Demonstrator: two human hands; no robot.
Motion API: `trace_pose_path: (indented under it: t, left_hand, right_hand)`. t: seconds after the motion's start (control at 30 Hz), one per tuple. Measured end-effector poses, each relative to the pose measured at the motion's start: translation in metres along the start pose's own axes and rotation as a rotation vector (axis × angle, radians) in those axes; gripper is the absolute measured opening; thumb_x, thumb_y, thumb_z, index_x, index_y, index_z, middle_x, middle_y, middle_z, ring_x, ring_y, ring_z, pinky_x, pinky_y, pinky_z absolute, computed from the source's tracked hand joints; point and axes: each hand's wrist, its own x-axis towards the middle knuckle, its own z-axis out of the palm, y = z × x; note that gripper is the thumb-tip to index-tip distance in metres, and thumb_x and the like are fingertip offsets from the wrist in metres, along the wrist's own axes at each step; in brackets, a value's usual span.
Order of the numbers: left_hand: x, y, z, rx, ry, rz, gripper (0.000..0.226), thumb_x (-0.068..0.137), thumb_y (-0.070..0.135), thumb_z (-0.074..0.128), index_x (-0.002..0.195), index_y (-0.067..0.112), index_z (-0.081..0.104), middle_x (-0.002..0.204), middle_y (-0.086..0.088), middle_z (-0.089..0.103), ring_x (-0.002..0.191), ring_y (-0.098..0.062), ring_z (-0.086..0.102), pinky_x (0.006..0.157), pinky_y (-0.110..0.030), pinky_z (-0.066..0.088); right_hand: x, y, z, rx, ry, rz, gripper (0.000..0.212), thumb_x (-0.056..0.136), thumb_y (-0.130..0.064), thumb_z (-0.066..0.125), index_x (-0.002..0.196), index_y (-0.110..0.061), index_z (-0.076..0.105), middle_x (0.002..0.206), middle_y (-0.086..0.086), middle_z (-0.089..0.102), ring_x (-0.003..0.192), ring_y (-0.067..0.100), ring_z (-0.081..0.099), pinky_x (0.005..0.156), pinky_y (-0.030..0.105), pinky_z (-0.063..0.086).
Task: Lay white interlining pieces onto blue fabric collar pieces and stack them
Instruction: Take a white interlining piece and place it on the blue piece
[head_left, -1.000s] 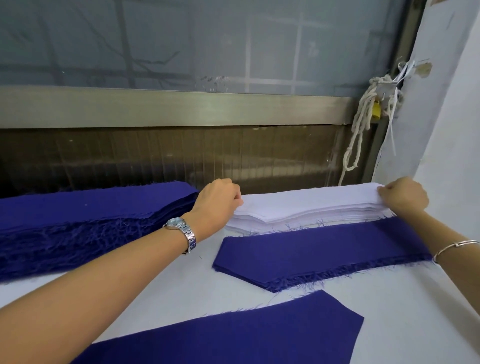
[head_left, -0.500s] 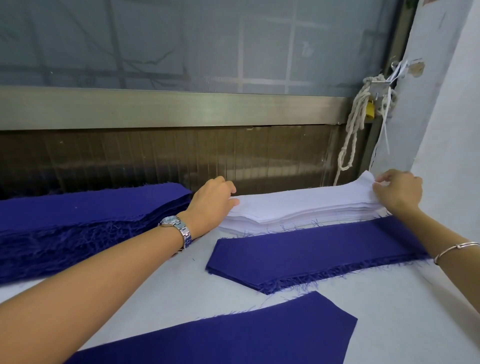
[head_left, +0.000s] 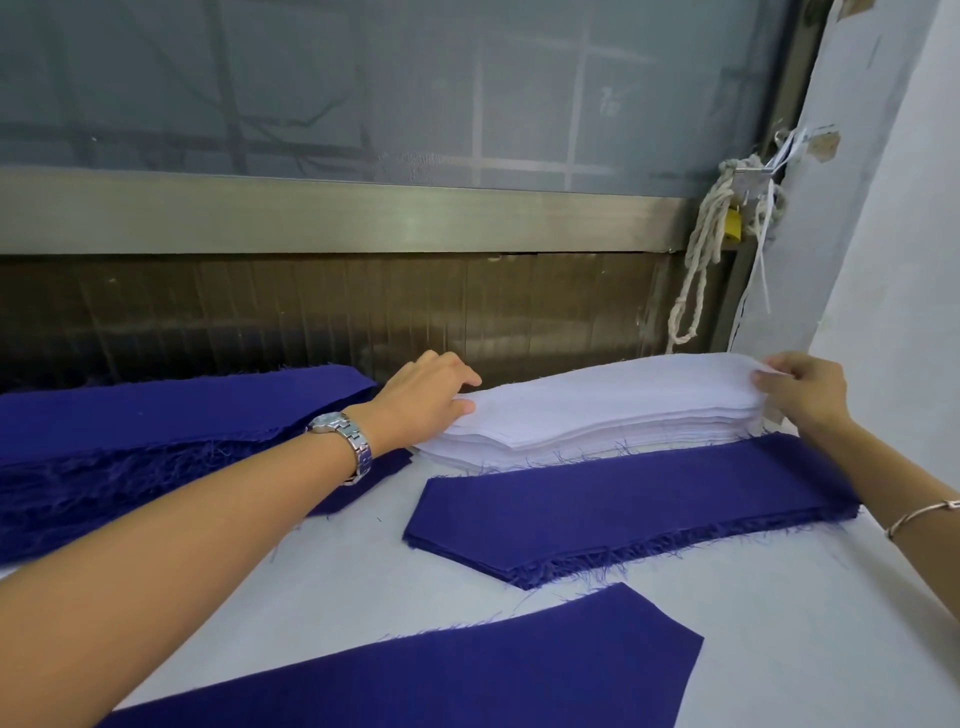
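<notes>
A person's left hand (head_left: 426, 400) and right hand (head_left: 805, 395) take the two ends of the top interlining piece (head_left: 623, 382) on the stack of white interlining (head_left: 582, 434), which lies on the desk (head_left: 779, 639) below a window sill (head_left: 363, 223). The stack's long axis runs left to right along the sill, its tapered end pointing left. The left hand's fingers curl over that tapered end and pinch it; the right hand's thumb and fingertips pinch the opposite end, raised slightly off the stack. Touching the near edge of the white stack lies a thin stack of blue collar pieces (head_left: 623, 504), its long axis likewise left to right, its point aimed left and toward the camera, its near edge frayed. Left of the white stack sits a thicker blue fabric pile (head_left: 156, 421). Nearer the camera than both lies a single blue piece (head_left: 493, 670). A rope (head_left: 698, 270) hangs beyond the white stack's right end.
</notes>
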Motion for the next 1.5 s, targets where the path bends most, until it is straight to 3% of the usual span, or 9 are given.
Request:
trace_pose_path:
  t: [0.2, 0.33, 0.57, 0.67, 0.77, 0.93, 1.03, 1.17, 1.5]
  left_hand:
    - [-0.001, 0.000, -0.002, -0.025, 0.041, -0.014, 0.030, 0.099, 0.028, 0.059, 0.128, 0.020, 0.063, 0.134, 0.000, 0.055, 0.122, -0.024, 0.044, 0.102, -0.039, 0.039]
    - [-0.006, 0.001, 0.001, -0.002, 0.172, -0.015, 0.024, 0.096, 0.033, 0.063, 0.116, 0.021, 0.067, 0.129, 0.004, 0.055, 0.118, -0.018, 0.044, 0.099, -0.033, 0.035]
    - [-0.015, 0.005, -0.013, -0.253, 0.379, -0.024, 0.017, 0.097, 0.030, 0.062, 0.101, 0.015, 0.069, 0.103, 0.000, 0.065, 0.096, -0.017, 0.058, 0.088, -0.034, 0.047]
    - [-0.021, 0.006, -0.029, -0.387, 0.416, -0.050, 0.022, 0.097, 0.034, 0.061, 0.095, 0.013, 0.070, 0.074, 0.003, 0.065, 0.065, -0.009, 0.057, 0.066, -0.033, 0.049]
    - [-0.033, 0.003, -0.046, -0.453, 0.401, -0.059, 0.025, 0.097, 0.035, 0.060, 0.092, 0.012, 0.070, 0.076, -0.001, 0.068, 0.068, -0.013, 0.061, 0.066, -0.038, 0.051]
    - [-0.073, -0.015, -0.071, -0.538, 0.361, -0.096, 0.022, 0.097, 0.034, 0.062, 0.082, 0.020, 0.068, 0.077, -0.007, 0.071, 0.068, -0.021, 0.064, 0.066, -0.035, 0.048]
    - [-0.103, -0.032, -0.085, -0.586, 0.309, -0.150, 0.033, 0.097, 0.035, 0.061, 0.088, 0.004, 0.071, 0.080, -0.021, 0.070, 0.069, -0.033, 0.060, 0.073, -0.036, 0.047]
    - [-0.145, -0.051, -0.100, -0.588, 0.284, -0.282, 0.049, 0.094, 0.041, 0.062, 0.085, -0.007, 0.064, 0.059, -0.012, 0.046, 0.058, -0.020, 0.039, 0.075, -0.031, 0.044]
    - [-0.253, -0.101, -0.116, -0.633, -0.001, -0.491, 0.042, 0.075, 0.064, 0.063, 0.083, 0.026, 0.079, 0.065, 0.005, 0.067, 0.053, -0.004, 0.054, 0.066, -0.024, 0.044]
  right_hand:
    - [-0.002, 0.007, -0.003, 0.037, 0.034, 0.021, 0.019, 0.089, -0.003, 0.071, 0.108, -0.001, 0.073, 0.089, 0.015, 0.062, 0.073, 0.020, 0.054, 0.056, 0.006, 0.046]
    - [-0.006, 0.003, -0.003, 0.041, 0.057, 0.052, 0.022, 0.088, -0.005, 0.071, 0.108, 0.003, 0.072, 0.100, 0.013, 0.064, 0.092, 0.027, 0.056, 0.081, 0.033, 0.048]
    - [-0.005, -0.013, -0.004, 0.044, 0.098, 0.106, 0.028, 0.094, -0.008, 0.063, 0.118, 0.005, 0.068, 0.100, 0.010, 0.060, 0.090, 0.022, 0.051, 0.079, 0.033, 0.041]
    - [-0.002, -0.021, -0.005, 0.045, 0.110, 0.125, 0.028, 0.095, -0.009, 0.060, 0.110, 0.013, 0.066, 0.094, 0.012, 0.057, 0.087, 0.022, 0.047, 0.077, 0.035, 0.038]
    - [-0.005, -0.030, -0.007, 0.019, 0.082, 0.093, 0.027, 0.095, -0.009, 0.060, 0.103, 0.016, 0.065, 0.089, 0.014, 0.055, 0.084, 0.022, 0.046, 0.075, 0.036, 0.037]
    - [-0.028, -0.050, -0.011, -0.035, -0.093, -0.027, 0.012, 0.089, -0.001, 0.064, 0.097, 0.004, 0.072, 0.090, 0.014, 0.063, 0.082, 0.025, 0.051, 0.074, 0.035, 0.041]
    - [-0.044, -0.063, -0.014, -0.075, -0.218, -0.055, 0.015, 0.091, -0.006, 0.066, 0.082, 0.004, 0.072, 0.080, 0.017, 0.066, 0.072, 0.027, 0.050, 0.067, 0.030, 0.040]
    - [-0.072, -0.083, -0.017, -0.064, -0.363, -0.042, 0.019, 0.092, -0.013, 0.069, 0.078, -0.001, 0.072, 0.072, 0.017, 0.063, 0.072, 0.027, 0.051, 0.065, 0.031, 0.041]
    - [-0.137, -0.124, -0.019, -0.192, -0.726, -0.122, 0.027, 0.084, -0.031, 0.077, 0.067, -0.010, 0.076, 0.054, 0.005, 0.058, 0.061, 0.019, 0.052, 0.062, 0.028, 0.045]
